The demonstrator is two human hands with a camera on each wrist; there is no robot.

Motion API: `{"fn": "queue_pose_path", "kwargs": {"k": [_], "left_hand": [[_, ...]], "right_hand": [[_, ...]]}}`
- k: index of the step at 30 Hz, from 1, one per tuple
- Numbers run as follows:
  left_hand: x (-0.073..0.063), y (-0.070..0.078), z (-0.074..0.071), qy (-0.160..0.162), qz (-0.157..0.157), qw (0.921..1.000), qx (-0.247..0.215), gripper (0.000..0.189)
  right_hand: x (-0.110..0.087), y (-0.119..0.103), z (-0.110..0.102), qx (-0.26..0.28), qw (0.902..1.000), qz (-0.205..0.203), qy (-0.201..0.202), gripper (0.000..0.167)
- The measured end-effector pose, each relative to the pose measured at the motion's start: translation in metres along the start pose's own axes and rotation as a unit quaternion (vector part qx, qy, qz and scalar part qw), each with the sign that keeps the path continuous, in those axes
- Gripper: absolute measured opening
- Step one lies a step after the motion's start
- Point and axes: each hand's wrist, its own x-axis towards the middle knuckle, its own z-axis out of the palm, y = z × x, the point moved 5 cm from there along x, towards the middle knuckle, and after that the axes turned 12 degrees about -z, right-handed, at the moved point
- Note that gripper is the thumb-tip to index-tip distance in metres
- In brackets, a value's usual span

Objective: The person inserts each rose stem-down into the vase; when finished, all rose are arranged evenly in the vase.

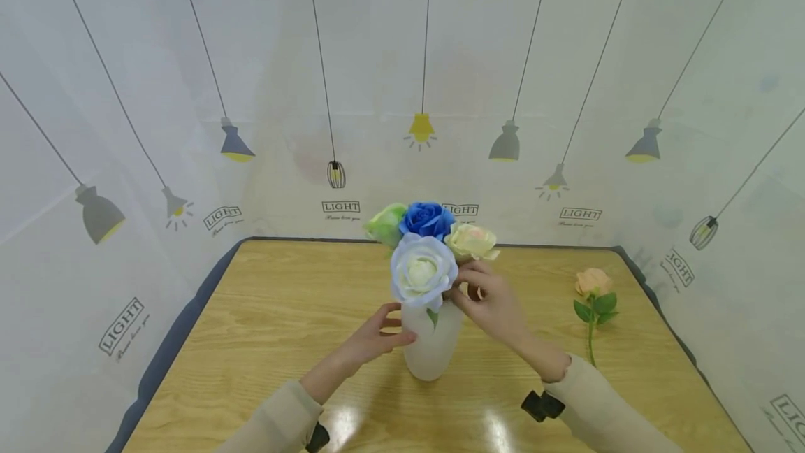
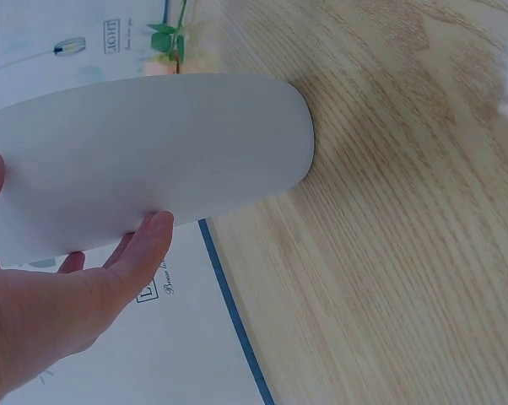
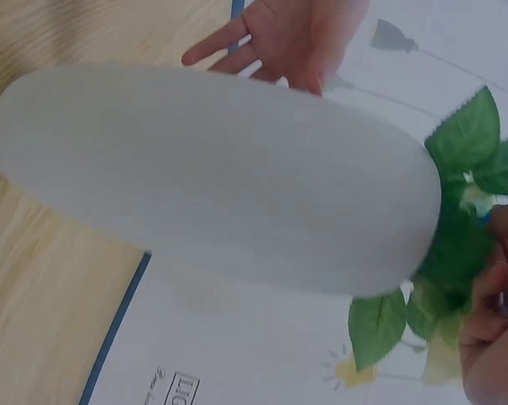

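Note:
A frosted white vase stands upright on the table with several flowers in it: a blue rose, a pale blue-and-white rose, a cream rose and a green bloom. My left hand touches the vase's left side, fingers spread and lightly bent, as the left wrist view shows too. At the rim's right, below the cream rose, my right hand pinches among the stems; I cannot tell which flower it holds. Green leaves spill over the rim in the right wrist view.
A peach rose with a leafy stem lies on the wooden table at right. White sheets printed with hanging lamps stand behind and on both sides. Dark edging runs along the table's borders.

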Motion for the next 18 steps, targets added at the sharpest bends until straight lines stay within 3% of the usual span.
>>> {"fn": "queue_pose_path", "kwargs": {"k": [6, 13, 18], "left_hand": [[0.0, 0.0, 0.0, -0.001, -0.001, 1.0, -0.001, 0.07], [-0.002, 0.001, 0.0, 0.0, -0.001, 1.0, 0.002, 0.07], [-0.003, 0.004, 0.0, 0.003, 0.0, 1.0, 0.003, 0.069]], "right_hand": [[0.003, -0.008, -0.032, 0.04, 0.9986, 0.018, 0.028, 0.019], [-0.019, 0.012, -0.065, 0.027, 0.9896, 0.126, 0.065, 0.012], [-0.04, 0.029, -0.085, -0.019, 0.9784, 0.189, 0.082, 0.009]]}}
